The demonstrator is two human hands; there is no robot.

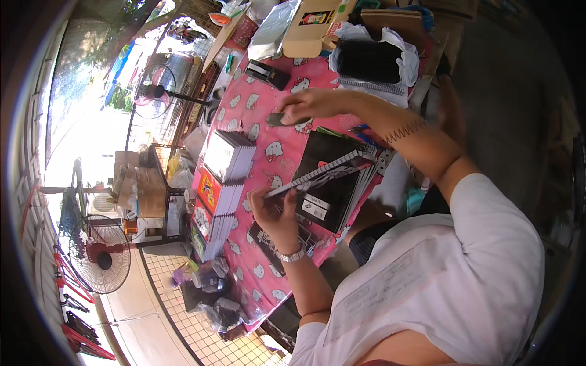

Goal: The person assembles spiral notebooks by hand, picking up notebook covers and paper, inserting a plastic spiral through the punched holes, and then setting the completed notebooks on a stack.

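Observation:
My left hand (pixel 274 213), with a metal watch on its wrist, grips one end of a spiral-bound notebook (pixel 332 174), tilted with its coil edge up. Beneath it lies a stack of black notebooks (pixel 329 149) with a pale label on a cover. Farther off, my right hand (pixel 305 105) is closed on a small flat grey-green piece (pixel 276 120), low over the pink tablecloth; its kind is unclear. A dark zigzag line (pixel 408 130) crosses my right forearm; I cannot tell whether it is a loose coil.
Stacks of spiral notebooks (pixel 217 189) line the left of the pink patterned table (pixel 274 149). A black tape dispenser (pixel 267 74) stands farther back. Beyond are an opened cardboard box (pixel 311 33) and a dark stack in white wrapping (pixel 369 61). Plastic bags (pixel 220 311) crowd the near left corner.

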